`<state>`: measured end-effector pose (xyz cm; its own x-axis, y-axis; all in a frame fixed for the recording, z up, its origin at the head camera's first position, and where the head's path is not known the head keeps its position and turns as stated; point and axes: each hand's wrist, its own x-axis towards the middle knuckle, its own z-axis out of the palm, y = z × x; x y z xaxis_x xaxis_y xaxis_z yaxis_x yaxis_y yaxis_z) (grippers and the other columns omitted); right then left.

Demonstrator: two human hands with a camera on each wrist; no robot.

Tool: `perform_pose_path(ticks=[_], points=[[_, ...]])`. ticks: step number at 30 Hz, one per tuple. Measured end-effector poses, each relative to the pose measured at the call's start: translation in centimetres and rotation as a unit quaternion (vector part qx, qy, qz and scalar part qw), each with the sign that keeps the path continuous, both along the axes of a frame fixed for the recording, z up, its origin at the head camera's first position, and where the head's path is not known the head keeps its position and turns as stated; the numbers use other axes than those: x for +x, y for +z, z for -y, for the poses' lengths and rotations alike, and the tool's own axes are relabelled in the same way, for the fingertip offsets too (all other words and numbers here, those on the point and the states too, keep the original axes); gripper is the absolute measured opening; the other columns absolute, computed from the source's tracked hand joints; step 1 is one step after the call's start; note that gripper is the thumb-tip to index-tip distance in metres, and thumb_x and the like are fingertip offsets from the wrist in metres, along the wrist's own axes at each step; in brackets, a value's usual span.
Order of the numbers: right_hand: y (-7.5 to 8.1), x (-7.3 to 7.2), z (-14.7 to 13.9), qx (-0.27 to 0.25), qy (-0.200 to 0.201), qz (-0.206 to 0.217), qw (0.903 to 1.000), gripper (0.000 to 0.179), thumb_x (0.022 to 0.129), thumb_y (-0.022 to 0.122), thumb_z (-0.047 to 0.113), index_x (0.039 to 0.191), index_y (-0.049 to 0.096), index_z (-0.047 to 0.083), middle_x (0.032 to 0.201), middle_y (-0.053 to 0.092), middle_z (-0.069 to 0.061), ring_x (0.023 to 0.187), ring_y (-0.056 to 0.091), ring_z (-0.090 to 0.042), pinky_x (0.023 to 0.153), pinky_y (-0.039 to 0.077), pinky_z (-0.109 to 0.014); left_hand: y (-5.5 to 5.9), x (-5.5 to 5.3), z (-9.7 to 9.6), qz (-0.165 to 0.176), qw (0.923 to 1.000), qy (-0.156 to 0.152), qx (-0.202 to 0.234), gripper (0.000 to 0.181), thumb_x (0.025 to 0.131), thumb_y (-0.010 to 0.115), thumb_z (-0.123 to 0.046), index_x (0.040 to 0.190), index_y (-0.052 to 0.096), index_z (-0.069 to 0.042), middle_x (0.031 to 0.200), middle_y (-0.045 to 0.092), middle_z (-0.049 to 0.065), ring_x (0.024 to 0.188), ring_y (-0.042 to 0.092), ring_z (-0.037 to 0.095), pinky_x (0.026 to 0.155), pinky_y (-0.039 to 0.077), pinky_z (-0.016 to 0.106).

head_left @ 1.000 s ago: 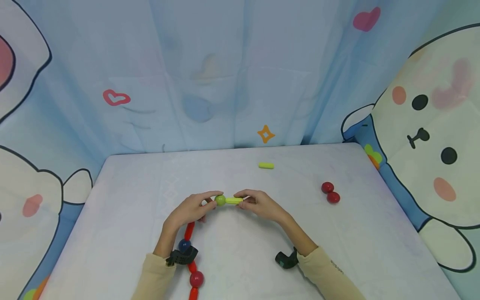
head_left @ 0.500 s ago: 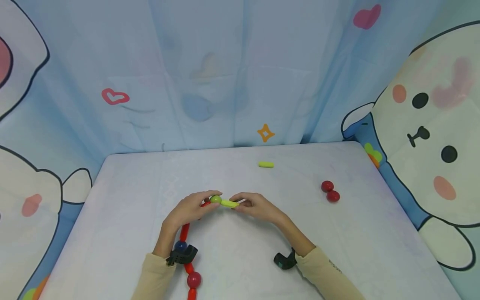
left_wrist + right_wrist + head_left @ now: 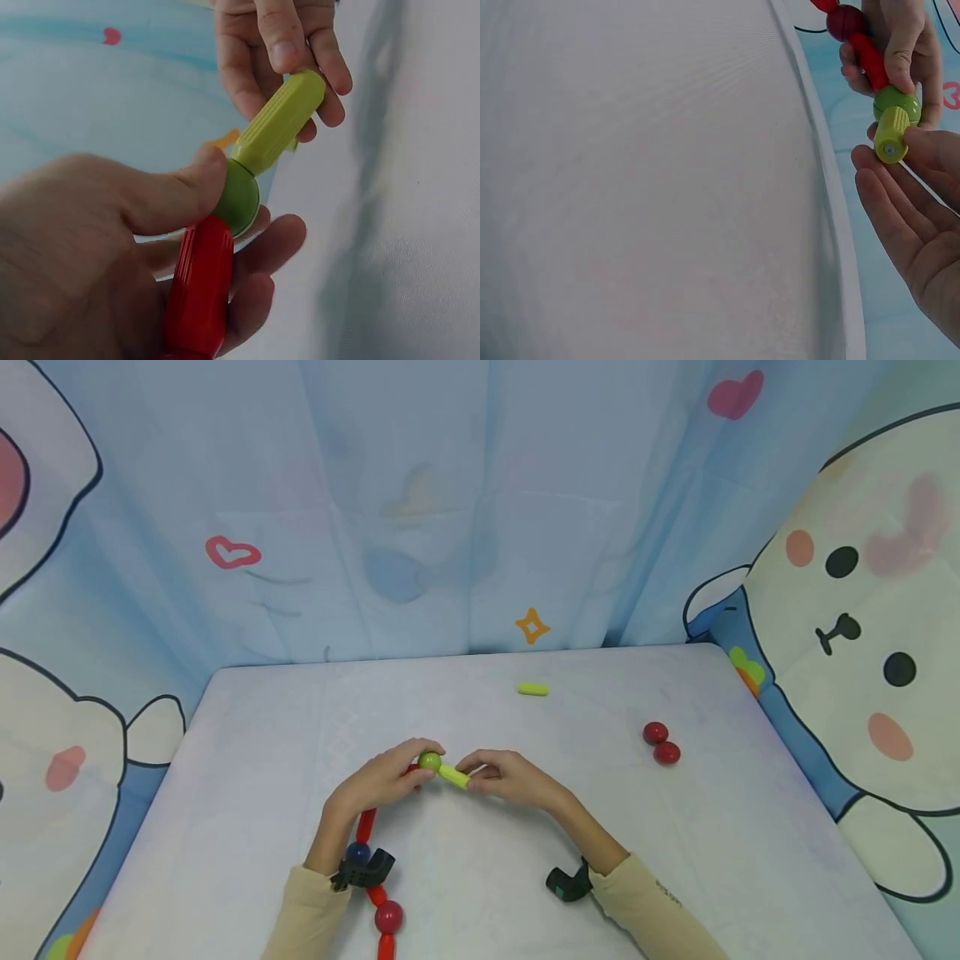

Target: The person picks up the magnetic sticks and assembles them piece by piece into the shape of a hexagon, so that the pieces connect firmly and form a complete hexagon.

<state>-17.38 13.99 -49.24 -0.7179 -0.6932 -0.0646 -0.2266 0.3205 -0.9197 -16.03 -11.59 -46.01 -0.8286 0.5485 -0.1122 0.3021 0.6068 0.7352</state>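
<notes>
My left hand (image 3: 384, 777) pinches a green ball (image 3: 430, 761) between thumb and fingers. Joined to that ball is a yellow-green rod (image 3: 453, 777), which slants down toward my right hand (image 3: 516, 777). The right thumb and fingertips hold the rod's free end; a small round metal disc shows there in the right wrist view. On the ball's other side a red rod (image 3: 201, 289) lies along the left palm. It belongs to a chain of red rods and balls, with a blue ball (image 3: 358, 852) and a dark red ball (image 3: 388, 917), running under the left wrist.
A loose yellow-green rod (image 3: 533, 689) lies near the table's back edge. Two red balls (image 3: 662, 743) sit touching at the right. The table (image 3: 300, 727) has a white cover, and a printed blue curtain (image 3: 420, 568) hangs behind it.
The yellow-green rod has swung from level to slanting down at its right end. The green ball has shifted slightly left, and the chain's visible part has moved a little left too.
</notes>
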Motion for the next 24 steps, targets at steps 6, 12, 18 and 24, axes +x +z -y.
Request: perform_pose_path(ticks=[6,12,18,24], points=[[0.0,-0.3,-0.5,0.016,-0.013,-0.018,0.9996,0.029,0.096,0.061,0.019,0.123,0.062,0.009,0.123,0.065,-0.011,0.107,0.068,-0.021,0.086,0.054,-0.025,0.1,-0.1,0.1,-0.026,0.9996,0.007,0.007,0.039,0.092,0.066,-0.022,0.130,0.058,-0.016,0.116,0.057,0.003,0.097,0.053,0.014,0.086,0.049,0.030],[0.0,-0.5,-0.8,0.016,-0.012,-0.012,0.9997,0.029,0.096,0.060,0.017,0.124,0.062,0.009,0.125,0.065,-0.012,0.107,0.067,-0.023,0.087,0.053,-0.025,-0.3,-0.5,0.6,-0.008,0.9991,0.030,0.028,0.036,0.090,0.069,-0.030,0.122,0.062,-0.014,0.108,0.062,0.005,0.088,0.054,0.015,0.075,0.048,0.028],[0.6,-0.8,-1.8,0.036,-0.014,-0.013,0.9992,0.033,0.097,0.059,0.021,0.127,0.060,0.006,0.124,0.066,-0.013,0.109,0.066,-0.022,0.089,0.052,-0.027,-0.6,-0.9,1.3,0.063,0.9931,0.058,0.081,0.036,0.099,0.055,-0.032,0.129,0.056,-0.011,0.080,0.067,0.011,0.062,0.056,0.028,0.054,0.042,0.028],[1.5,-1.8,-3.9,0.061,-0.059,-0.009,0.9964,0.035,0.097,0.059,0.023,0.128,0.060,0.007,0.121,0.067,-0.010,0.104,0.065,-0.019,0.088,0.051,-0.031,-0.9,-1.2,1.9,0.095,0.9803,0.123,0.121,0.036,0.102,0.048,-0.030,0.134,0.054,-0.015,0.078,0.066,0.013,0.060,0.053,0.026,0.055,0.042,0.028]])
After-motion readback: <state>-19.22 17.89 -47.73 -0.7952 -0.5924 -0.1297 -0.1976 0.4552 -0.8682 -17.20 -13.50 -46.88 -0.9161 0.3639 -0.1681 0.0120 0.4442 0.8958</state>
